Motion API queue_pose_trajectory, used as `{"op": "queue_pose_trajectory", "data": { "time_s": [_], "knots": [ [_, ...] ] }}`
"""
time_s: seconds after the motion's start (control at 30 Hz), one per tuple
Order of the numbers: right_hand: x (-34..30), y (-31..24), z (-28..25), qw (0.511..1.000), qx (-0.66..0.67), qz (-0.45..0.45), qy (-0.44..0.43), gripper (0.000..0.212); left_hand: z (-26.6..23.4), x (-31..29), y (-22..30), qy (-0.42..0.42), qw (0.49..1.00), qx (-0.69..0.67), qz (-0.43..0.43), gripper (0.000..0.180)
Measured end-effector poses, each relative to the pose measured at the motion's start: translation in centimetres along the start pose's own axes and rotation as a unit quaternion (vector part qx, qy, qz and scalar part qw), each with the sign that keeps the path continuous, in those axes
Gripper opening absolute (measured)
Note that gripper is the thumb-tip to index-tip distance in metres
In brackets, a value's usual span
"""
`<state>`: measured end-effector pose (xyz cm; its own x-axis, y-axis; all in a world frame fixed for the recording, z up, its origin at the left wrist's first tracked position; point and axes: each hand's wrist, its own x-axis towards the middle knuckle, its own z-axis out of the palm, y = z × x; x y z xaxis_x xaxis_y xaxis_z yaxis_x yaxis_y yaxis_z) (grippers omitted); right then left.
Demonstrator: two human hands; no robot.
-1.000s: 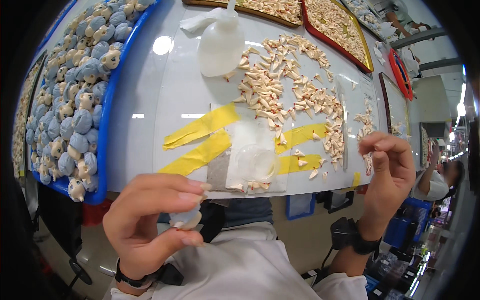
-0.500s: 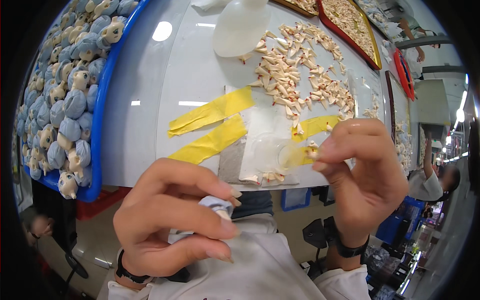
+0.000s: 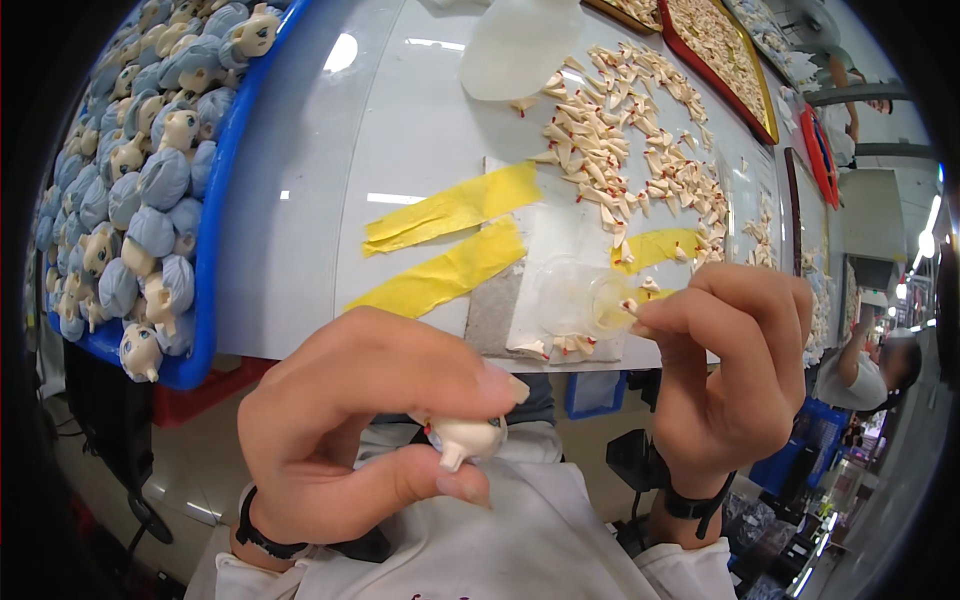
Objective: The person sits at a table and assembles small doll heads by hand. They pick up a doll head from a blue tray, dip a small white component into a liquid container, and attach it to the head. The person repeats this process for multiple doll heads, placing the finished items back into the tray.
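Between the thumb and fingers of my left hand (image 3: 350,425) is a small doll head (image 3: 462,438), its neck peg pointing down toward me and an eye showing at its right side. My right hand (image 3: 735,350) pinches a tiny cream pointed piece with a red spot (image 3: 630,308) at the fingertips. That piece is beside the rim of a small clear cup (image 3: 606,300), which sits on a white board (image 3: 530,325). A few more cream pieces (image 3: 572,346) lie at the board's near edge.
A blue tray (image 3: 205,290) full of blue-haired doll heads stands at left. Loose cream pieces (image 3: 590,140) spread across the table, with a red tray (image 3: 715,60) of more behind. Yellow tape strips (image 3: 450,265) and a translucent bottle (image 3: 515,50) lie further in. Another person (image 3: 865,370) is at far right.
The doll head in my left hand has turned, so its neck peg and face side now show. My right hand has moved slightly lower, still pinching the small piece. The view has shifted a little.
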<state>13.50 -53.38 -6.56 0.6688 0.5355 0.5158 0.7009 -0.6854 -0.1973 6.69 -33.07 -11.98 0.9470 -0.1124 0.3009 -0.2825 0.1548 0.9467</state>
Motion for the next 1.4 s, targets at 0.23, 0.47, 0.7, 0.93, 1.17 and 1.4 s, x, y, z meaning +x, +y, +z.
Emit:
{"op": "queue_pose_trajectory", "data": {
  "time_s": [0.23, 0.47, 0.7, 0.93, 1.17, 1.4],
  "knots": [
    [0.0, -0.8, 0.4, 1.0, 0.019, 0.001, 0.0, 0.019, 2.2, 0.3, 0.4, 0.107, 0.988, -0.076, -0.079, 0.046],
    [-1.1, -2.0, 0.6, 0.947, 0.303, 0.094, 0.042, 0.018, 3.5, 0.4, 1.3, 0.169, 0.968, -0.137, -0.127, 0.052],
    [-1.4, -3.1, 0.7, 0.937, 0.343, 0.069, 0.011, 0.024, 4.1, 0.4, 1.7, 0.188, 0.966, -0.097, -0.148, 0.056],
    [-1.5, -3.1, 0.5, 0.958, 0.275, 0.069, 0.032, 0.028, 3.4, -0.6, 0.4, 0.151, 0.984, -0.055, -0.08, 0.055],
    [-1.7, -3.1, 0.4, 0.956, 0.287, 0.045, 0.033, 0.03, 3.2, -1.1, 0.9, 0.136, 0.99, -0.025, -0.041, 0.056],
    [-2.1, -2.3, 0.5, 0.955, 0.291, 0.04, 0.036, 0.027, 3.4, -0.7, 0.6, 0.091, 0.994, 0.056, 0.022, 0.053]
  ]
}}
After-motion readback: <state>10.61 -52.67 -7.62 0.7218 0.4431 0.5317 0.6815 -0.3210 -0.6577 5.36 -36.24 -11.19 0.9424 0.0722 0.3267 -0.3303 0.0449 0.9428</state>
